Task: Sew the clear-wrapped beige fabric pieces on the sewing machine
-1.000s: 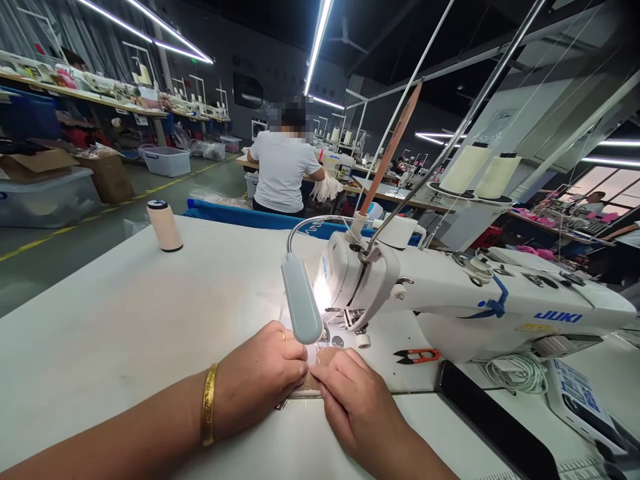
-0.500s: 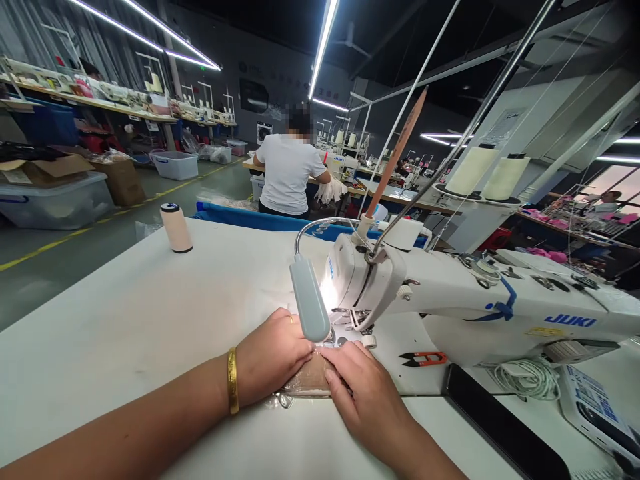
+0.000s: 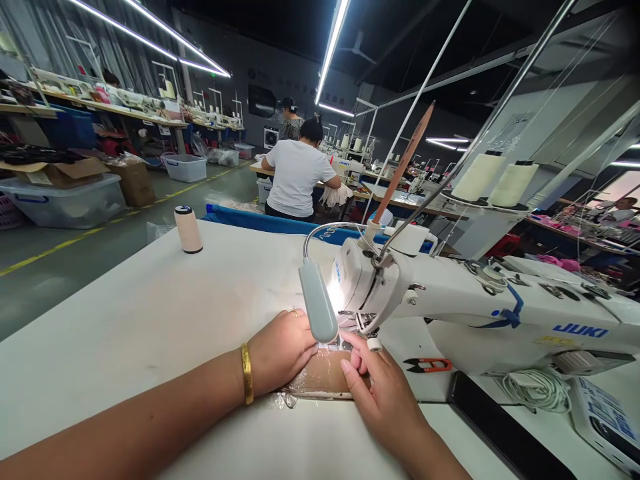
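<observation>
My left hand [image 3: 281,349], with a gold bracelet and a ring, rests beside the needle area of a white sewing machine [image 3: 357,273]. Its fingers are curled down, and the lamp head hides part of them, so what they hold is not visible. My right hand [image 3: 383,383] is on the other side, index finger stretched towards the presser foot and thumb apart from it; nothing shows in its grasp. Between the hands lies a brown patch [image 3: 325,375] under shiny clear film on the machine bed. A grey lamp [image 3: 319,303] hangs over the needle area.
Orange-handled thread snips [image 3: 429,365], a black phone [image 3: 505,427] and a coiled cable [image 3: 537,389] lie to the right. A peach thread spool [image 3: 189,230] stands on the white table [image 3: 125,313]. A person in a white shirt [image 3: 296,177] sits ahead, with another person beyond.
My right hand has drawn right, away from my left, its index finger lifting towards the presser foot. More of the brown patch shows. The whole view has shifted slightly.
</observation>
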A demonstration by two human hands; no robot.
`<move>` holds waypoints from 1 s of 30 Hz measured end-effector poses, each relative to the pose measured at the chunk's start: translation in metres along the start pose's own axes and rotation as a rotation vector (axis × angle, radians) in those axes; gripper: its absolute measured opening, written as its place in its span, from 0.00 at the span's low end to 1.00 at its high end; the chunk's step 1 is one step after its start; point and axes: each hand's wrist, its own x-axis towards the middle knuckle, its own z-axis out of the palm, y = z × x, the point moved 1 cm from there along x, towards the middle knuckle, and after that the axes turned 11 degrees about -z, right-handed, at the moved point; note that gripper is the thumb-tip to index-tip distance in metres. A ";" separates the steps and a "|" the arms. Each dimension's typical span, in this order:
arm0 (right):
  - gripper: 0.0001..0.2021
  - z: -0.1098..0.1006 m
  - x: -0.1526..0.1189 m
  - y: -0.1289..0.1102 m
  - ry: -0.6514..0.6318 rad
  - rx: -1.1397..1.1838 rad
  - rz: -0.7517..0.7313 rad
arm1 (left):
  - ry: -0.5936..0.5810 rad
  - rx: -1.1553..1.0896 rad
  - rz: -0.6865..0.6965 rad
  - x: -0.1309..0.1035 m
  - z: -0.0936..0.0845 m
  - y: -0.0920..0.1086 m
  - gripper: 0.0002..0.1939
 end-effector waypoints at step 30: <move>0.11 0.007 -0.010 0.011 -0.098 -0.005 -0.227 | -0.073 0.081 -0.571 -0.097 -0.072 -0.061 0.09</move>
